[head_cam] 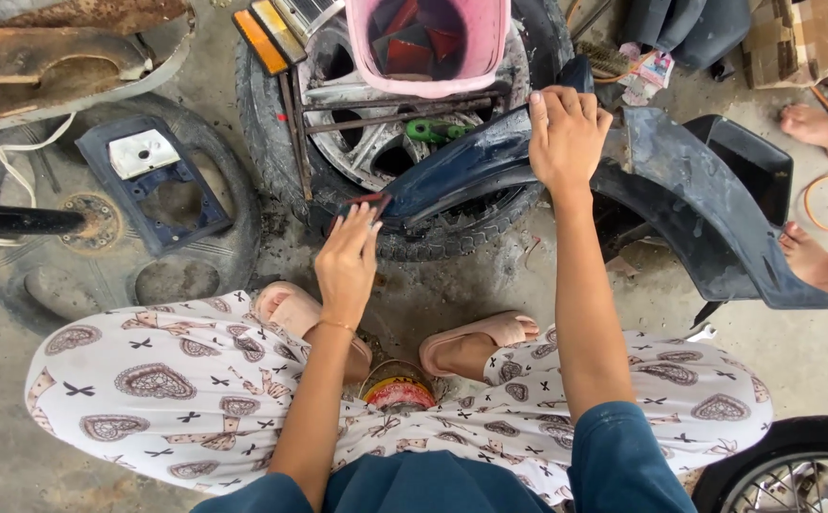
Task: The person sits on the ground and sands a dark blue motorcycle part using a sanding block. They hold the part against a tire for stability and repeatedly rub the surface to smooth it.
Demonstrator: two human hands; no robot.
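While the head view looked straight down, the right hand [566,133] lay palm-down on the dark blue fender [471,166], fingers curled over its upper edge and pressing it against the tyre [433,237] of a wheel lying flat on the concrete floor [452,294]. The left hand [348,261] was closed loosely on a small dark sanding pad [368,202], fingers extended along it, at the fender's lower tip.

Risk, as a judgement: the fender was a curved, glossy plastic shell resting on rounded rubber, so it could have rocked or slid sideways under uneven pressure, letting the pad skip off the tip. The narrow tip looked thin and could have flexed or cracked if pushed hard. A small tin [400,388] stood between the person's pink sandals [485,332] and could have been knocked over by a shifting foot.

Materials: the tyre was treaded black rubber, dusty; the rim [376,152] bare cast metal; a pink plastic bucket [428,47] sat on it. A second, larger grey-blue panel [708,218] lay to the right, matte and scuffed.
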